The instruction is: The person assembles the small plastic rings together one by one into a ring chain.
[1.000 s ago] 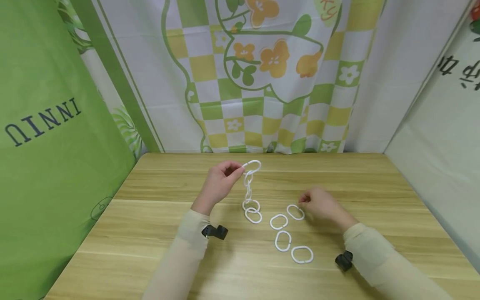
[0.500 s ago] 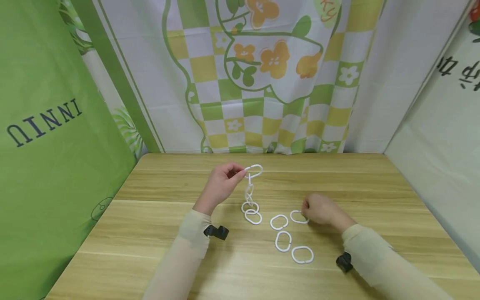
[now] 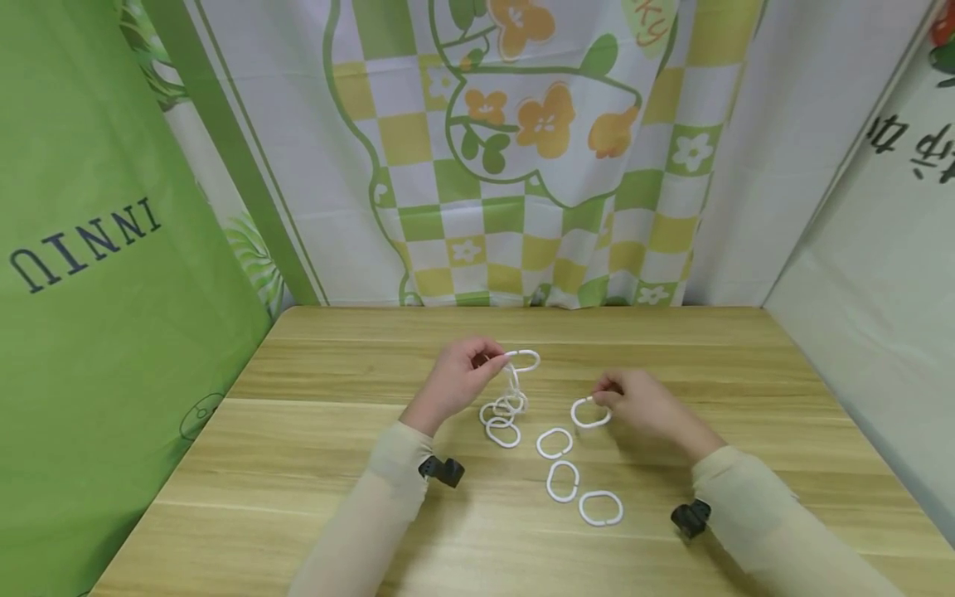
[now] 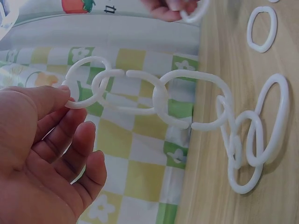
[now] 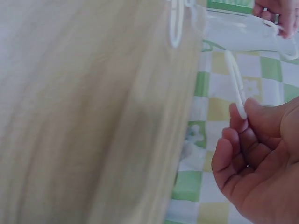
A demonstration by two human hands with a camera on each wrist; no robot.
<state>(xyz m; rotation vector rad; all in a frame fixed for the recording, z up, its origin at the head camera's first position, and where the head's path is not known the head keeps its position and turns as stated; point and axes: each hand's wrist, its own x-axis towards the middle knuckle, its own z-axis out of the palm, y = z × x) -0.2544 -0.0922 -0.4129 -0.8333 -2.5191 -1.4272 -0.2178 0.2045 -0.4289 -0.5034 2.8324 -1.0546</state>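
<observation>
My left hand (image 3: 461, 377) pinches the top link (image 3: 528, 360) of a white plastic chain between thumb and fingertips. In the left wrist view the chain (image 4: 196, 74) runs from that hand (image 4: 51, 140) down to the table, where its lower links lie bunched; some links show a small gap. My right hand (image 3: 645, 408) pinches a single white oval ring (image 3: 591, 424), held to the right of the chain and apart from it. The right wrist view shows this ring (image 5: 234, 79) nearly edge-on between the thumb and fingertips of the hand (image 5: 266, 158).
Three loose white rings lie on the wooden table (image 3: 298, 464) between the forearms: an upper one (image 3: 555, 456), a middle one (image 3: 550, 481) and a lower one (image 3: 601, 523). A patterned curtain (image 3: 418, 224) hangs behind the table, with a green cloth (image 3: 89, 356) on the left.
My right hand has taken hold of the ring by its side and lifted it off the table. My left hand has moved right and slightly down, so the chain bunches lower.
</observation>
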